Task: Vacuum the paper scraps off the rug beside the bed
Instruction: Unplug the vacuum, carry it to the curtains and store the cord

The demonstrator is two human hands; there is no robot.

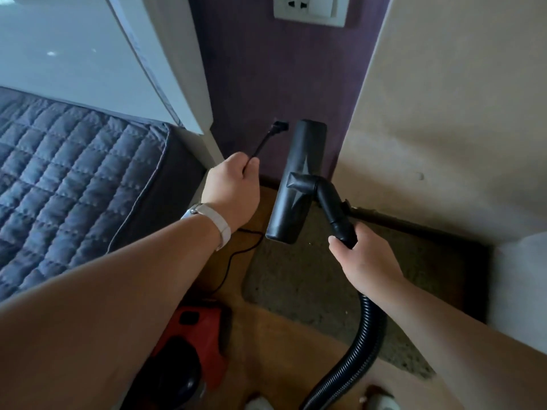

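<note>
The left grip [233, 187] is curled round a thin cord [260, 146]. The black, broad-nozzled vacuum tube [337, 214] is clasped by the right grip [364, 258].

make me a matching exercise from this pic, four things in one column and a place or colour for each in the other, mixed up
Things:
1 plug
2 vacuum body
3 wall socket
4 floor head

Descriptions:
a red, at the lower left of the view
b white, at the top edge of the view
c at the end of the cord pinched by the left hand
d black, on the tube gripped by the right hand

Pairs: 1-c, 2-a, 3-b, 4-d
</note>
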